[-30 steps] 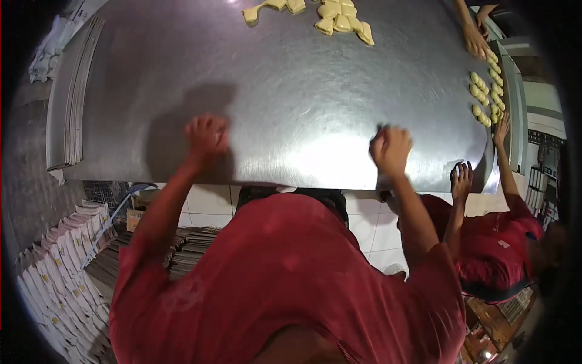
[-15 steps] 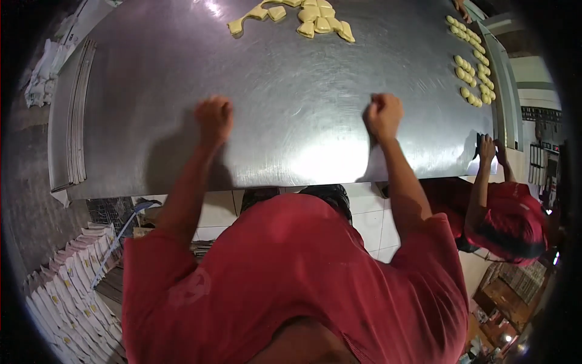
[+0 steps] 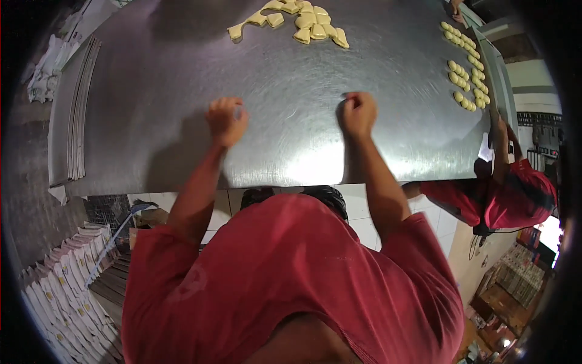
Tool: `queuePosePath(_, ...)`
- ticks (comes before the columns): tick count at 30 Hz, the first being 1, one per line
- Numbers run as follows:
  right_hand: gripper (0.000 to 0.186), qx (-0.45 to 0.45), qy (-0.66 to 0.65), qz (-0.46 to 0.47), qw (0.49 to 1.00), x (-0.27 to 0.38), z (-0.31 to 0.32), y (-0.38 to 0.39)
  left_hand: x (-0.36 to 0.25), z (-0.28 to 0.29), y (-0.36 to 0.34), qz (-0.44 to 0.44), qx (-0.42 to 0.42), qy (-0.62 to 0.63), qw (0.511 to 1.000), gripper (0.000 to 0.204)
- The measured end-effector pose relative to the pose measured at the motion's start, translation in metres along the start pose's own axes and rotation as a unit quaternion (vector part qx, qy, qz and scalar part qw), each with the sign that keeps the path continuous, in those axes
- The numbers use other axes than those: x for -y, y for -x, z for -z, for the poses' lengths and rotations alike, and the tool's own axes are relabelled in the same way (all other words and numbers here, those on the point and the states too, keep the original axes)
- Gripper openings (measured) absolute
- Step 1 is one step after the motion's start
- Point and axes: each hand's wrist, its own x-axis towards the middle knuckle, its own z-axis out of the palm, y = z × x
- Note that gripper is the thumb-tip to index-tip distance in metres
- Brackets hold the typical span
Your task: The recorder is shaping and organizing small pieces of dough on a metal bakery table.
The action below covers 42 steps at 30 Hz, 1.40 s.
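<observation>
My left hand (image 3: 227,121) is over the steel tabletop (image 3: 291,133), left of centre, with its fingers curled in and a small gap beside the thumb. To its right, my right hand (image 3: 361,114) is closed, knuckles up and fingers tucked under. Whatever lies beneath either palm is hidden from view. Ahead of both hands, at the far edge, lies a cluster of cut pale-yellow dough pieces (image 3: 312,25), with a strip of joined pieces trailing to the left. Rows of round dough balls (image 3: 464,71) sit along the table's right side.
Long thin metal strips (image 3: 82,109) lie along the table's left edge. A co-worker in red (image 3: 515,194) is by the right corner, and another person's hand (image 3: 456,12) shows at the far right. Stacked sacks (image 3: 76,291) stand on the floor at lower left.
Both my hands have moved inward, closer together, and the gap beside my left thumb has widened. The co-worker at right has shifted and reaches along the table edge.
</observation>
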Motion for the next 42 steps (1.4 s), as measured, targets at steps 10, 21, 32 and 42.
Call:
queuePosePath(10,0.02,0.113,-0.007,0.051,0.992,0.028,0.096,0.065,-0.009,0.069,0.055,0.062,0.089,0.157,0.982,0.048)
queuePosePath(21,0.052,0.198,-0.026,0.188,0.962,0.031,0.019,-0.053,-0.108,0.049,0.031,0.038,0.064,0.21,0.975,0.084)
queuePosePath(32,0.035,0.201,0.032,0.034,0.978,0.006,-0.071,-0.218,-0.091,0.085,0.039,0.225,0.084,0.301,0.923,0.075)
queuePosePath(42,0.04,0.348,-0.232,-0.01,0.908,0.121,0.071,-0.016,-0.173,0.1,-0.009,0.447,0.17,0.625,0.616,0.041)
